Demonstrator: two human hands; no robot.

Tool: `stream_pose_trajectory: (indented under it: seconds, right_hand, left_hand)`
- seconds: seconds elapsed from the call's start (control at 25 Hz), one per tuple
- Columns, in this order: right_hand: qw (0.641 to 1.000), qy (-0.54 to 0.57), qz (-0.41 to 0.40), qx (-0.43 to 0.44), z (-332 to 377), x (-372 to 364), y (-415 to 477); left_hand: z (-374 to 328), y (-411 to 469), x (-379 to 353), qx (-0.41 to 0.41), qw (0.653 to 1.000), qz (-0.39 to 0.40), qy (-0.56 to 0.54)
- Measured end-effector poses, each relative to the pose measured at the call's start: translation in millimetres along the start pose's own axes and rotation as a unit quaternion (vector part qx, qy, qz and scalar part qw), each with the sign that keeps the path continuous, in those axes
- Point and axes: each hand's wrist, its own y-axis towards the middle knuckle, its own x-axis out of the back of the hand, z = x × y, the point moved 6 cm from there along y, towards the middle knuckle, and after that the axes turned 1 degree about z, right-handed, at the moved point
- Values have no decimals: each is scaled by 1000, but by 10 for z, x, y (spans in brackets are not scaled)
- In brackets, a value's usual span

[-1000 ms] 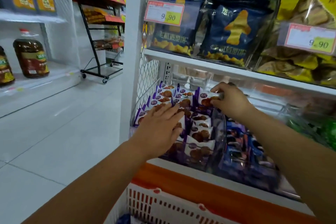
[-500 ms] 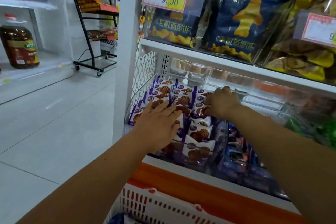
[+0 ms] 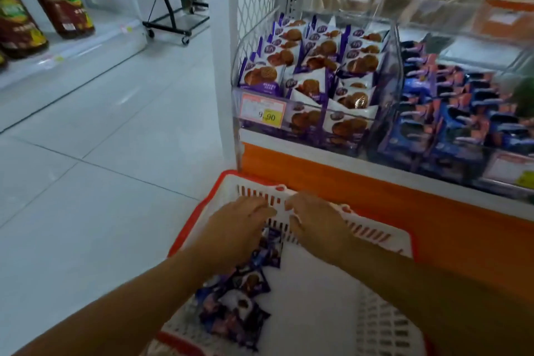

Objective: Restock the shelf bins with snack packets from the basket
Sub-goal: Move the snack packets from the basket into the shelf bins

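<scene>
Head view, left hand (image 3: 239, 228) and right hand (image 3: 316, 222) side by side over basket (image 3: 228, 175), palms down, fingers relaxed, grasping nothing, snack packets (image 3: 239, 309) loose on basket floor under left hand and forearm, shelf bin (image 3: 395, 72) above, stocked.

Bright, even shop light; motion blur throughout, wide-angle bending at the edges

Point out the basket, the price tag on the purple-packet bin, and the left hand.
basket (image 3: 372, 231), head view, slotted white far wall.
price tag (image 3: 263, 110), head view, middle of the label.
left hand (image 3: 234, 228), head view, back of the hand.
</scene>
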Motion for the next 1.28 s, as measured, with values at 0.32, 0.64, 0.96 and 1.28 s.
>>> stream_pose_trajectory:
  seconds: [0.32, 0.64, 0.96, 1.28]
  right_hand:
    - [838, 351, 244, -341, -181, -1598, -689]
    - [873, 308, 212, -313, 0, -2089, -77]
    - [654, 592, 180, -436, -71, -1619, -478]
    - [590, 699, 134, -381, -261, -821, -597]
  left_hand:
    - [514, -487, -1414, 280, 924, 193, -177]
    - [696, -375, -1473, 331, 911, 157, -189]
    - [668, -388, -1327, 357, 838, 84, -404]
    - [141, -183, -890, 342, 681, 122, -636]
